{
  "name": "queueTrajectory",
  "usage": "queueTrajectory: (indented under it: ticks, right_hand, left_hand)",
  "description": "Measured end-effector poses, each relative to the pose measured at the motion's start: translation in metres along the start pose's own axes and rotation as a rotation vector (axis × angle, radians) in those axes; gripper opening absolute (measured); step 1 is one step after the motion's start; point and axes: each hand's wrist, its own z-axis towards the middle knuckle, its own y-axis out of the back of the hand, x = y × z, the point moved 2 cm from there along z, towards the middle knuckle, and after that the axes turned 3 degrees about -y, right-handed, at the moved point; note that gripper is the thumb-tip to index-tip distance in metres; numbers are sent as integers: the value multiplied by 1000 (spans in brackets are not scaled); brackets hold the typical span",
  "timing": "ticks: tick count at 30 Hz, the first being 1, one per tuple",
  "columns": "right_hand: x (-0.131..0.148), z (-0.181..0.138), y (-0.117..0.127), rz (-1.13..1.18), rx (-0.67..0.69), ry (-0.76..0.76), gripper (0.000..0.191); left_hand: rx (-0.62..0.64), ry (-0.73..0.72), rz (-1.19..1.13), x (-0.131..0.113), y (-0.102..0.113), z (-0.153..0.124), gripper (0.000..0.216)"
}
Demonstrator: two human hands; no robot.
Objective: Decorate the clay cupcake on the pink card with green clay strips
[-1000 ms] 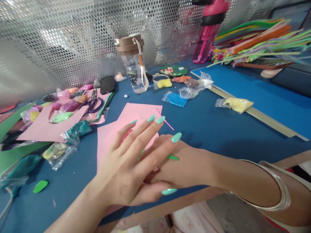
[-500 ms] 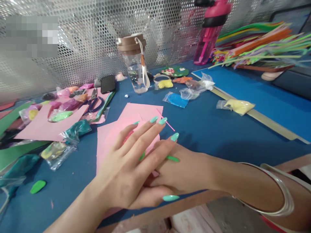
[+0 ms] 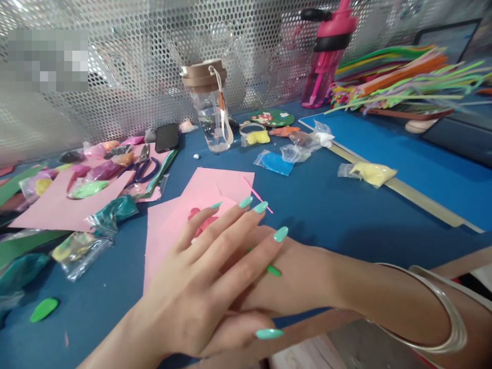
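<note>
My left hand (image 3: 203, 277), with long turquoise nails, lies stretched out across my right hand (image 3: 295, 282), its fingers slightly spread. The right hand sits underneath, and most of its fingers are hidden. A thin green clay roll (image 3: 273, 270) shows between the two hands, one end sticking out past the left fingers. Just beyond the fingertips, pinkish-red clay pieces (image 3: 203, 221) rest on pink paper (image 3: 163, 230), partly covered by the left hand. A thin pink stick (image 3: 259, 196) lies at the paper's right edge. One flat green clay piece (image 3: 44, 310) is on the table at the lower left.
A lidded cup (image 3: 209, 113) and a pink bottle (image 3: 328, 61) stand along the perforated metal panel. Bagged clay (image 3: 274, 162), scissors (image 3: 144, 166) and a black phone (image 3: 167, 138) lie about. Pipe cleaners (image 3: 403, 82) are piled at the right, near a blue folder (image 3: 392, 148).
My left hand has slid slightly down over the right, uncovering more of the pinkish-red clay. The green roll's visible end has shifted and tilted. The whole view has moved a little.
</note>
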Motion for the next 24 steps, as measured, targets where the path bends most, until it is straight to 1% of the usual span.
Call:
queueTrajectory:
  ticks: [2,3,6,9,11,13,15,16,17,20,22,24]
  right_hand:
    - [0,1,3,43,166,108,17]
    - [0,1,6,44,223,146,18]
    - [3,1,12,90,266,155,16]
    - [6,-2,13,217,255,89,9]
    - [5,-5,15,213,238,52,9]
    - [0,-7,22,171,247,-10,21]
    - [-8,-8,33,194,264,-140,32]
    - [-12,-8,39,242,249,-191,33]
    - [-16,-8,44,292,196,-233,38]
    - [-24,-7,52,406,9,-258,44]
    - [-25,-5,47,456,-59,-243,38]
    - [-24,-3,40,499,-85,-233,30]
  left_hand:
    - [-29,44,-92,1,2,1,43]
    - [-42,80,-149,2,3,1,39]
    - [-48,185,-329,3,5,2,31]
    - [-95,217,-460,2,9,4,23]
    - [-176,209,-452,2,13,4,19]
    - [-267,204,-342,5,16,4,17]
    - [-361,200,-177,9,17,2,17]
    - [-403,201,-95,11,17,0,18]
    - [-427,206,-32,14,15,-1,17]
    - [-437,225,69,23,10,-6,15]
    - [-429,225,83,25,6,-7,14]
    - [-416,225,71,25,4,-8,16]
